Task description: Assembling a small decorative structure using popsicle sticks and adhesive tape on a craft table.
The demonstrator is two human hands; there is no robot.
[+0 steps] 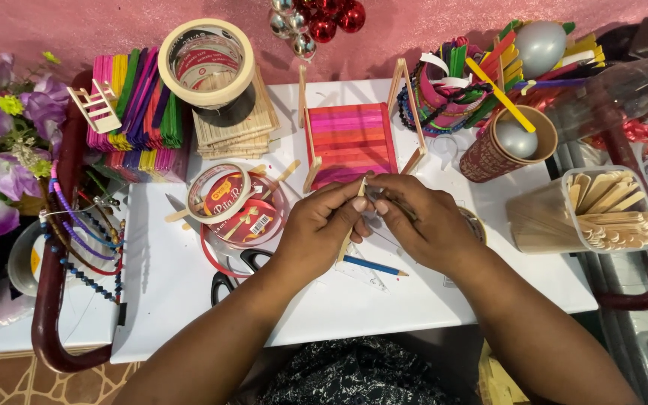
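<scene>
Above mid-table, left hand [322,225] and right hand [421,221] pinching one plain craft stick [355,214] between closed fingertips — pink-and-red slatted stick panel [348,142] with upright side frames already assembled just behind, held stick unattached — tub of spare sticks [601,210] at right.

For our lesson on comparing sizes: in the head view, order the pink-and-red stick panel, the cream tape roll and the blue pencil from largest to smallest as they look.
1. pink-and-red stick panel
2. cream tape roll
3. blue pencil, partly hidden by the hands
</scene>
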